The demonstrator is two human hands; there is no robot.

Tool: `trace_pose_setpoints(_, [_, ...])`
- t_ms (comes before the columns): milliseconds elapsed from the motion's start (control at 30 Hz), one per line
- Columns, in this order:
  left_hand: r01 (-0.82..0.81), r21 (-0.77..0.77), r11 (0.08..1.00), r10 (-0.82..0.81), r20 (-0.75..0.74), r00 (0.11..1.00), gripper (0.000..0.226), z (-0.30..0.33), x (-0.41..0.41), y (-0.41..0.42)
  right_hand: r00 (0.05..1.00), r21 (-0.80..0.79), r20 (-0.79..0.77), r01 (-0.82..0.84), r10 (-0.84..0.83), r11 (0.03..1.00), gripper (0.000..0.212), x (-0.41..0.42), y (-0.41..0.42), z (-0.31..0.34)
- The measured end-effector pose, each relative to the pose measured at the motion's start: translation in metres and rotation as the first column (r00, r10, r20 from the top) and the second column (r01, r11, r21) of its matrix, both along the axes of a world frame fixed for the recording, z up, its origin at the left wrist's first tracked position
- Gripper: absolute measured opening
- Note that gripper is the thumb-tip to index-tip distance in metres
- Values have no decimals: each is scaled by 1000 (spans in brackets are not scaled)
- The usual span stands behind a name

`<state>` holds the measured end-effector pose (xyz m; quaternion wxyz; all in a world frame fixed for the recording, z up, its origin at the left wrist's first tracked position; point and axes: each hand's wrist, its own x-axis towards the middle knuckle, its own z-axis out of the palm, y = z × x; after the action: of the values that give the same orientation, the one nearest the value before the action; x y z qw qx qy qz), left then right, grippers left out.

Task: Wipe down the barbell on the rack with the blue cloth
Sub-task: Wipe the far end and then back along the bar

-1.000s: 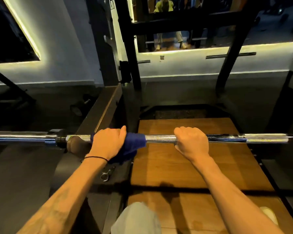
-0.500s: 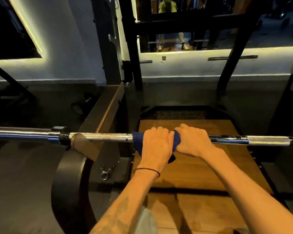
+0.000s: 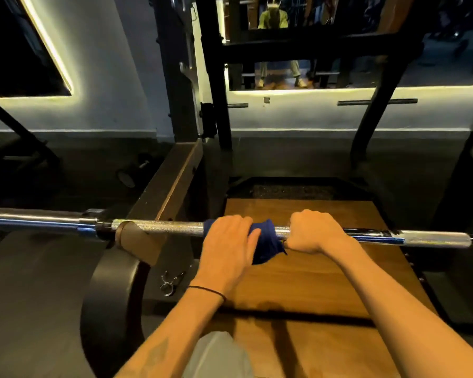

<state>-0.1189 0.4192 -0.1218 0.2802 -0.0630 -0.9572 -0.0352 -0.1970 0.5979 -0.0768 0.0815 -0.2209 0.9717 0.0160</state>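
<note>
The barbell (image 3: 159,227) lies level across the rack (image 3: 137,241); the left hand (image 3: 227,249) wraps the blue cloth (image 3: 265,244) round its shaft, fingers curled over the top; the right hand (image 3: 311,233) grips the bare steel just beside the cloth, fist closed. The risk, as I judge it: the cloth may bunch against the right hand and leave that patch unwiped; a hard sideways push could roll the bar on its hooks.
</note>
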Motion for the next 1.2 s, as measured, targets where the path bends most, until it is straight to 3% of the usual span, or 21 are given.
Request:
trace_pose_setpoints(200, [-246, -62, 967, 248, 25, 969, 38, 13, 18, -92, 959, -21, -284, -28, 21, 999, 30, 15, 1, -14])
trace_pose_setpoints(300, [-265, -307, 914, 308, 103, 946, 28, 32, 17, -69, 941, -31, -339, -15, 4, 999, 27, 16, 2, -21])
trace_pose_setpoints(367, [-266, -332, 905, 341, 192, 920, 18, 35, 8, -25, 939, -31, -345, -17, 6, 999, 26, 18, 2, -22])
trace_pose_setpoints(500, [-127, -186, 974, 166, 210, 963, 19, 17, -9, 58, 930, -22, -366, -32, 22, 999, 23, 19, 0, -21])
trace_pose_setpoints(633, [-29, -55, 998, 35, 115, 993, 35, 8, -8, 21, 909, -40, -415, -58, 36, 998, 27, 19, 4, -23])
trace_pose_setpoints(833, [-264, -138, 955, 282, 130, 951, 46, 17, 9, -101, 836, -72, -546, -98, 43, 993, 24, 21, 4, -34])
trace_pose_setpoints(967, [-314, -358, 879, 399, 195, 896, 12, 24, 5, -82, 814, -103, -581, -78, 3, 992, 36, 16, 4, -43])
trace_pose_setpoints(1100, [-216, -361, 907, 296, 182, 938, 32, 24, -6, -16, 773, -150, -635, -96, -21, 984, 32, 14, 4, -52])
trace_pose_setpoints(1200, [-117, -271, 955, 168, 172, 971, 20, 23, -12, 43, 728, -196, -685, -136, -37, 971, 30, 14, 4, -56])
